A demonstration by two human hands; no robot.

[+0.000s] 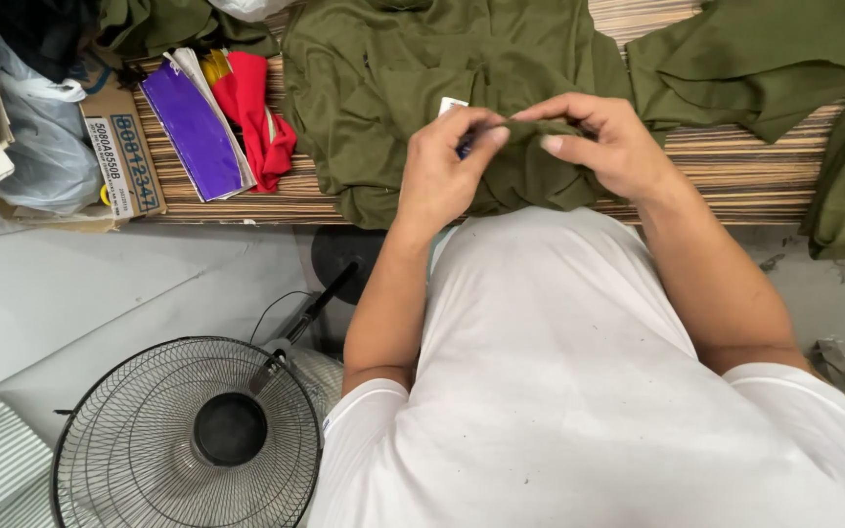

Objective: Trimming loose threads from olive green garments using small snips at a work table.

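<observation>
Head view: two hands, left hand (442, 171) and right hand (608, 147), pinch one olive garment (383, 78), perhaps.

Both hands' grip (515, 132) on olive garment (393, 78)

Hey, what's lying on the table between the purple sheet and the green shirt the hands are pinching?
In the head view, a red cloth lies between the purple sheet and the olive green shirt, on the striped table.
</observation>
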